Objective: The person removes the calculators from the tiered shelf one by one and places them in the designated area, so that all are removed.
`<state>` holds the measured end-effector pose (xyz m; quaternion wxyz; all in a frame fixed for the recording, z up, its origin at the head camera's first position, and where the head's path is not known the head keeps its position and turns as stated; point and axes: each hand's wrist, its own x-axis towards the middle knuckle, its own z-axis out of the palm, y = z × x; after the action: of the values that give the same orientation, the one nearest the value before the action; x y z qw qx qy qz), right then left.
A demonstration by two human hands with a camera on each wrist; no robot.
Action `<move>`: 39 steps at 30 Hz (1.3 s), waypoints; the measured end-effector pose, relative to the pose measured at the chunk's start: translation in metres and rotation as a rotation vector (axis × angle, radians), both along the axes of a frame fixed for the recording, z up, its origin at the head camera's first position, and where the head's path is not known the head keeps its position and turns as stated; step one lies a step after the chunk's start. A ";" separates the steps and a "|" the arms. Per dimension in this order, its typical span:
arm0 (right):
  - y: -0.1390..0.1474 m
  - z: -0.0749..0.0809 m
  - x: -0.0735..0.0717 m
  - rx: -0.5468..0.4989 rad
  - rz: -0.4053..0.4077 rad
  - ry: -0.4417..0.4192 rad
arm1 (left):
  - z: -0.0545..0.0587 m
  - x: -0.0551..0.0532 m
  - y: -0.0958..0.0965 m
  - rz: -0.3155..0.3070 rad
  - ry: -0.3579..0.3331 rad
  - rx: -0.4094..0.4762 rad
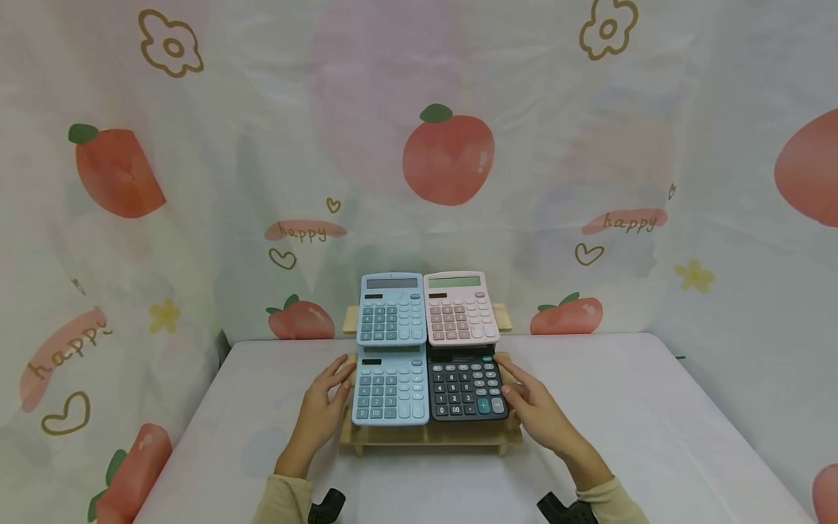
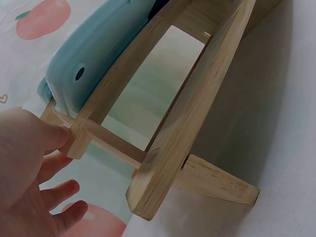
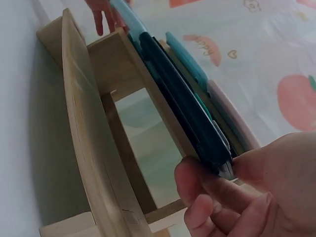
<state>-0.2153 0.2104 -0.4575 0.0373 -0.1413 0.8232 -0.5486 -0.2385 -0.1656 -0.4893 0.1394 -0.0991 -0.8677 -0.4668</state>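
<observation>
A wooden stand (image 1: 428,435) holds calculators in two tiers. On its upper tier lean a light blue calculator (image 1: 391,309) and a pink calculator (image 1: 461,309). Below them stand another light blue calculator (image 1: 390,386) and a black calculator (image 1: 466,386). My left hand (image 1: 321,407) is at the lower blue calculator's left side; in the left wrist view its thumb and forefinger pinch the end of a wooden bar (image 2: 79,140). My right hand (image 1: 540,411) holds the black calculator's right edge, thumb on the front and fingers behind, as the right wrist view shows.
The stand rests on a white-covered table (image 1: 589,407). Behind it hangs a printed cloth backdrop (image 1: 511,247) with fruit and flowers. Beige sleeves (image 1: 284,501) and black wrist devices (image 1: 327,506) are at the near edge.
</observation>
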 end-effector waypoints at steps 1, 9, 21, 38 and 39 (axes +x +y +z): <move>0.000 0.000 0.000 -0.010 -0.004 -0.006 | 0.000 0.000 0.000 0.001 0.001 -0.001; 0.002 -0.001 -0.002 -0.120 0.005 -0.097 | 0.001 0.001 0.001 0.018 0.001 -0.014; 0.019 0.001 -0.006 -0.199 0.178 -0.147 | 0.001 0.001 0.000 0.016 -0.013 -0.007; 0.046 0.008 -0.005 -0.130 0.235 -0.183 | 0.000 0.001 0.001 0.021 0.005 -0.009; 0.048 0.009 -0.005 -0.128 0.232 -0.181 | 0.000 0.001 0.001 0.021 0.009 -0.012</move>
<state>-0.2208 0.2586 -0.4489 0.1651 -0.1876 0.7581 -0.6024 -0.2373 -0.1649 -0.4892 0.1475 -0.0931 -0.8708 -0.4597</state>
